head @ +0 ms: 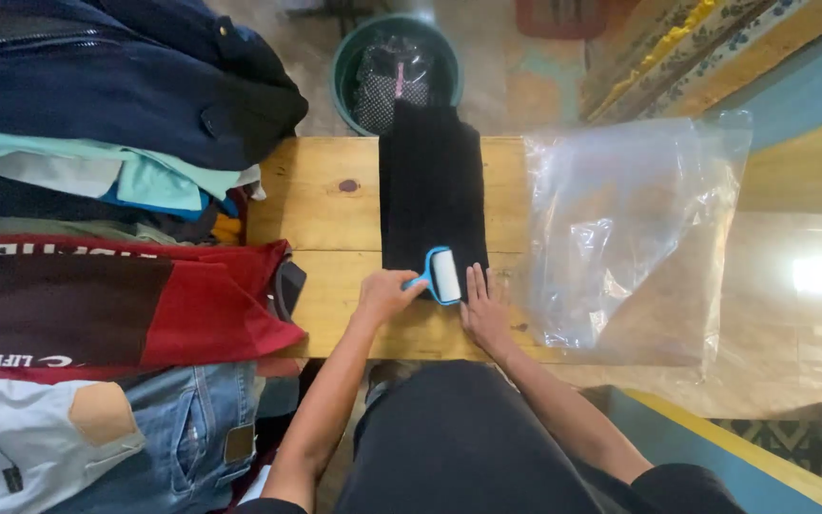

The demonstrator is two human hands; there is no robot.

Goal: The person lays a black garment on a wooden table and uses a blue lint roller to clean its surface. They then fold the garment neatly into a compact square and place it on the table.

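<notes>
A folded black garment (430, 186) lies lengthwise on the wooden table (325, 214), its far end hanging over the back edge. My left hand (384, 293) grips the blue handle of a lint roller (443, 275), whose white roll rests on the garment's near end. My right hand (485, 309) lies flat with fingers together on the garment's near right corner, right beside the roller.
A heap of clothes (107, 190) covers the table's left side, with a red and black shirt and jeans nearest me. Clear plastic bags (620, 219) lie on the right. A green bin (394, 71) with dark contents stands on the floor behind the table.
</notes>
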